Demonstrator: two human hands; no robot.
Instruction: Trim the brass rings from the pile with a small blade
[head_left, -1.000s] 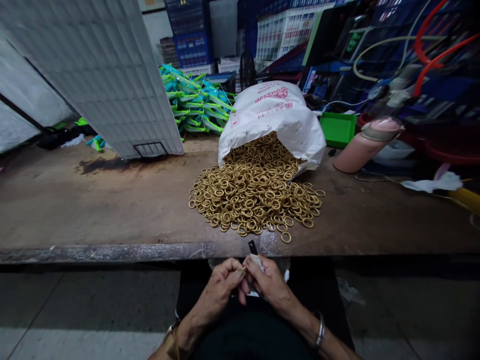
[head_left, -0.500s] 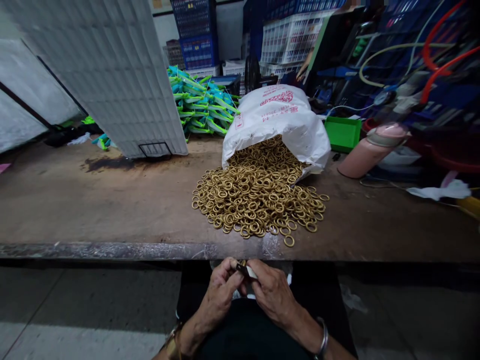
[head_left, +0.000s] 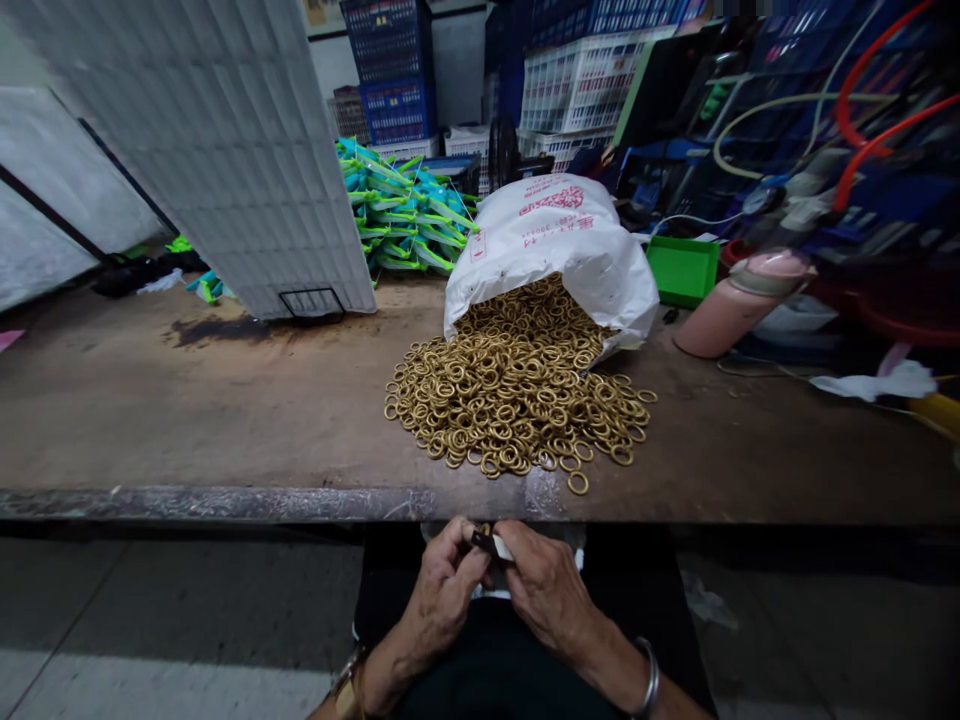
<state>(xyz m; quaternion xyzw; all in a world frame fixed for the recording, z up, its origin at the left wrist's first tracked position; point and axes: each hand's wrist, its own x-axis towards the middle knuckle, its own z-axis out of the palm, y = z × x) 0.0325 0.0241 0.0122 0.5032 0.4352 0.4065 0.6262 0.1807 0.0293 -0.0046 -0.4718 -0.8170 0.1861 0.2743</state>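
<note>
Worn brown wooden workbench [head_left: 187, 420] with a scuffed metal front edge, stretching across the view under dim light. At its middle, a white printed sack [head_left: 559, 245] lying on its side, mouth open toward the viewer, spilling a broad heap of brass rings [head_left: 517, 400] across the wood; one lone ring [head_left: 577, 483] just clear of the heap near the front edge. To the left, a tall grey ribbed panel [head_left: 217, 150] leaning over the bench, with a dark stain beside its foot. Behind the sack, a bundle of teal and green straps [head_left: 397, 215]; further back, stacked blue and white crates [head_left: 577, 85]. To the right, a green tray [head_left: 681, 270], a pink cylinder [head_left: 731, 305] lying tilted, red and pale hoses above. Below the bench edge, over a dark lap, left hand [head_left: 442, 600] and right hand [head_left: 551, 595] drawn close together, fingertips meeting. Pinched between them, a small dark blade-like piece [head_left: 487, 543] with a pale end, gripped from both sides, well short of the heap. Possibly a ring held there too; too small to tell. Bangle on the right wrist, watch on the left.
</note>
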